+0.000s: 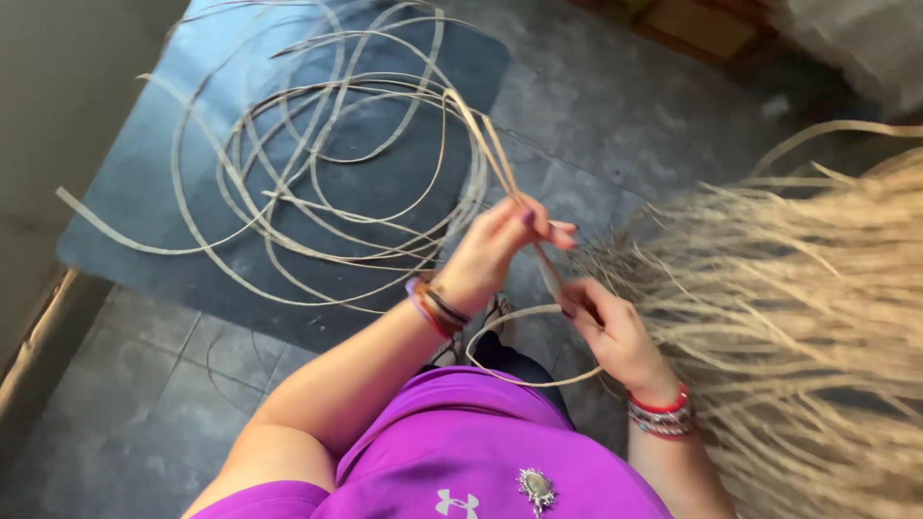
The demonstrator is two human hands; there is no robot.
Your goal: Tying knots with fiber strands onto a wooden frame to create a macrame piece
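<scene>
Left hand (495, 252) and right hand (608, 332) both pinch one cane strip (519, 207); she should keep it taut, clear of the loose coil (336, 163) far left.

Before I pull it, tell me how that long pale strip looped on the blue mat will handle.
The pale strip probably feels springy rather than limp: it lies in open curves on the blue mat. It looks thin and flat, so likely light. Its overlapping loops may snag as the left hand and right hand draw it.

Fibre bundle (817, 317) blurred, cut off right edge
</scene>
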